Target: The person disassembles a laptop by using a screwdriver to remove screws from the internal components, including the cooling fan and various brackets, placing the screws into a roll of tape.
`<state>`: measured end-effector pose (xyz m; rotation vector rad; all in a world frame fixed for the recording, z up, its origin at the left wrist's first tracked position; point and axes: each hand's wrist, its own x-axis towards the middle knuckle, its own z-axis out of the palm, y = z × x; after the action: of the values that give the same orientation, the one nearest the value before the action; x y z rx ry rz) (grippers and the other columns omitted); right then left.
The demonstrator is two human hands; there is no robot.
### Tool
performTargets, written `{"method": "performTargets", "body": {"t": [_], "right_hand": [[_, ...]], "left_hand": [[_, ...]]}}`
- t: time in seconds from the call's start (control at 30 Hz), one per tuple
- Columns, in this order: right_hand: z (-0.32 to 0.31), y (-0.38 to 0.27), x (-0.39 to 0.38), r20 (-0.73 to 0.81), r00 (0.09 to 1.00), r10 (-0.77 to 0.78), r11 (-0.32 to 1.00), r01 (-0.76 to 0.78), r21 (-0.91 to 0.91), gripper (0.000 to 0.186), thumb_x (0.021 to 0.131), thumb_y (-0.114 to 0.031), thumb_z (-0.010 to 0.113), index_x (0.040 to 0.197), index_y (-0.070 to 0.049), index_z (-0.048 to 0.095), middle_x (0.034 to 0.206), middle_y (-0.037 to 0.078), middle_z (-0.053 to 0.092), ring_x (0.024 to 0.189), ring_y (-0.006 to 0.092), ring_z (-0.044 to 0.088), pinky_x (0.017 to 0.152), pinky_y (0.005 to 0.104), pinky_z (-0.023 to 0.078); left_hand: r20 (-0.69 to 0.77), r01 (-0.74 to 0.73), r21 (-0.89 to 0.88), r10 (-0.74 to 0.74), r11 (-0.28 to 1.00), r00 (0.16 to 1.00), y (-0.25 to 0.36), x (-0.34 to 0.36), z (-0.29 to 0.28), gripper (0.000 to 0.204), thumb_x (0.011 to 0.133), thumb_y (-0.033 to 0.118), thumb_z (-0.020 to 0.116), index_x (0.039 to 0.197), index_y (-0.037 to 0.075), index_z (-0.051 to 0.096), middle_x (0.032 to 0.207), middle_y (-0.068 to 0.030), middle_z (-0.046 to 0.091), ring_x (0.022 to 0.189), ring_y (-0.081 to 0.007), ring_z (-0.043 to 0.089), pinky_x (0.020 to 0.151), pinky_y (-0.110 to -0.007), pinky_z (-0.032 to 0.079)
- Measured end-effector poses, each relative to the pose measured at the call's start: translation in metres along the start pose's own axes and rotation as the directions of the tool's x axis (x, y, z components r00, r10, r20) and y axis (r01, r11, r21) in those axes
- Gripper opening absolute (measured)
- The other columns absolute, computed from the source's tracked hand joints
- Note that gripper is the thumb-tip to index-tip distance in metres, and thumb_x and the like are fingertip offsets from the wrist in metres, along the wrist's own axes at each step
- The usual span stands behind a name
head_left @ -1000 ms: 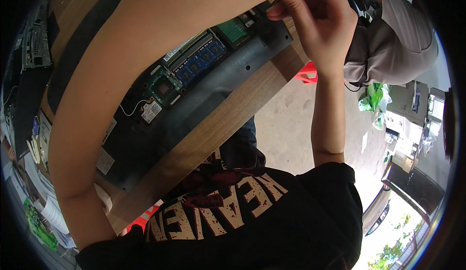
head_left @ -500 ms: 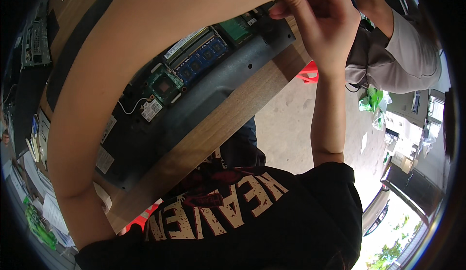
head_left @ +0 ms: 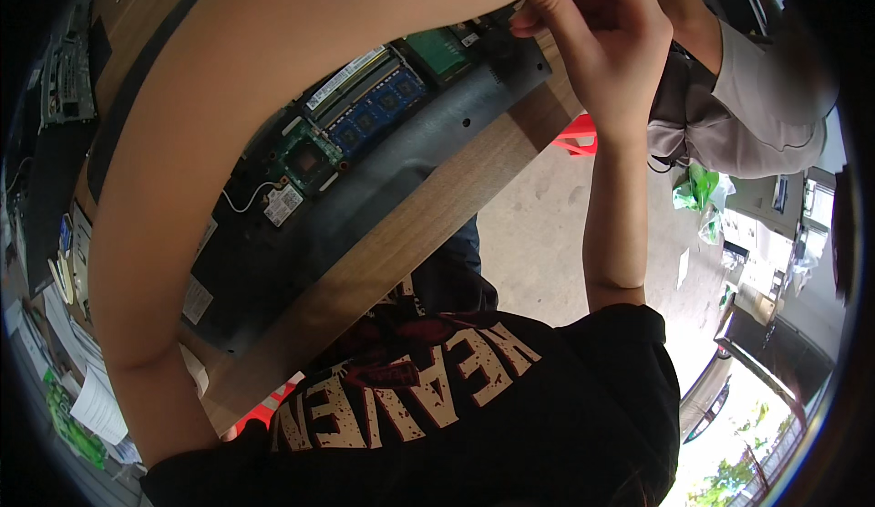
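Observation:
An opened laptop base [head_left: 383,199] lies underside up, its inner parts showing. Blue memory modules [head_left: 378,111], a processor area [head_left: 308,159], a small white-labelled card [head_left: 283,204] with a white cable, and a green board [head_left: 442,51] are exposed. My left forearm [head_left: 273,61] stretches across the top over the laptop; the hand itself is out of sight at the upper edge. Over the laptop's far right corner is my right hand [head_left: 615,42], its thumb and fingers curled together. Whatever is between those fingertips cannot be made out.
The laptop rests on a wooden table [head_left: 437,202] whose near edge runs diagonally. At the far right a person in grey-brown clothing [head_left: 766,97] is close to the table. A red stool [head_left: 576,135] stands below the edge. Papers [head_left: 96,402] and metal casing [head_left: 66,79] lie at left.
The laptop and my right hand have shifted very slightly left. The person at the right has moved a little. My right fingers remain curled.

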<state>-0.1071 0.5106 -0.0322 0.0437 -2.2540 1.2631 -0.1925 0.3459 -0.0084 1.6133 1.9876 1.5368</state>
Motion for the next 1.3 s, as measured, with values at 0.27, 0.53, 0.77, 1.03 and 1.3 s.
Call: {"method": "performTargets", "body": {"t": [0.27, 0.53, 0.77, 1.03, 1.3], "right_hand": [[-0.016, 0.021, -0.003, 0.206, 0.971, 0.118, 0.943, -0.175, 0.284, 0.016, 0.091, -0.004, 0.064, 0.104, 0.005, 0.061, 0.088, 0.007, 0.068, 0.073, 0.0081, 0.063, 0.065, 0.0191, 0.051], [-0.011, 0.019, -0.005, 0.222, 0.971, 0.092, 0.959, -0.146, 0.242, 0.030, 0.092, -0.012, 0.064, 0.117, 0.004, 0.059, 0.104, 0.012, 0.067, 0.087, 0.0155, 0.065, 0.071, 0.0247, 0.054], [-0.017, 0.024, -0.002, 0.131, 0.990, -0.050, 0.987, 0.029, 0.156, 0.036, 0.088, 0.002, 0.064, 0.121, 0.008, 0.051, 0.108, 0.016, 0.063, 0.089, 0.0224, 0.068, 0.077, 0.0312, 0.058], [-0.053, -0.031, 0.026, 0.020, 0.884, -0.467, 0.882, 0.465, 0.074, 0.034, 0.096, -0.004, 0.055, 0.127, 0.006, 0.049, 0.110, 0.012, 0.062, 0.089, 0.0169, 0.065, 0.076, 0.0289, 0.053], [-0.050, -0.044, 0.032, 0.238, 0.923, -0.303, 0.876, 0.367, -0.311, 0.016, 0.089, -0.006, 0.067, 0.103, 0.001, 0.067, 0.088, 0.004, 0.068, 0.082, 0.0070, 0.060, 0.076, 0.0204, 0.047]], "left_hand": [[0.011, -0.012, -0.025, 0.012, 1.000, 1.000, 0.001, 0.003, 0.000, 0.027, 0.086, 0.005, 0.064, 0.110, -0.006, 0.060, 0.096, -0.0146, 0.067, 0.089, -0.0171, 0.066, 0.077, -0.028, 0.053], [-0.010, -0.070, -0.117, 0.069, 0.991, 0.998, 0.008, 0.015, -0.007, 0.027, 0.086, 0.006, 0.065, 0.110, -0.006, 0.060, 0.095, -0.0147, 0.068, 0.088, -0.0175, 0.067, 0.077, -0.028, 0.053], [-0.180, -0.003, -0.264, -0.047, 0.965, 0.983, 0.025, 0.020, 0.005, 0.022, 0.087, 0.007, 0.064, 0.104, -0.006, 0.060, 0.096, -0.0178, 0.068, 0.085, -0.0211, 0.068, 0.075, -0.029, 0.053], [-0.079, -0.138, 0.078, 0.144, 0.987, 0.986, 0.004, 0.015, 0.006, 0.016, 0.089, 0.010, 0.055, 0.099, -0.003, 0.056, 0.086, -0.0258, 0.062, 0.079, -0.0405, 0.061, 0.069, -0.044, 0.047], [-0.321, -0.169, 0.075, 0.184, 0.983, 0.929, -0.037, 0.026, 0.043, 0.036, 0.075, 0.035, 0.076, 0.089, 0.002, 0.070, 0.079, -0.0106, 0.070, 0.075, -0.0248, 0.068, 0.068, -0.033, 0.052]]}}
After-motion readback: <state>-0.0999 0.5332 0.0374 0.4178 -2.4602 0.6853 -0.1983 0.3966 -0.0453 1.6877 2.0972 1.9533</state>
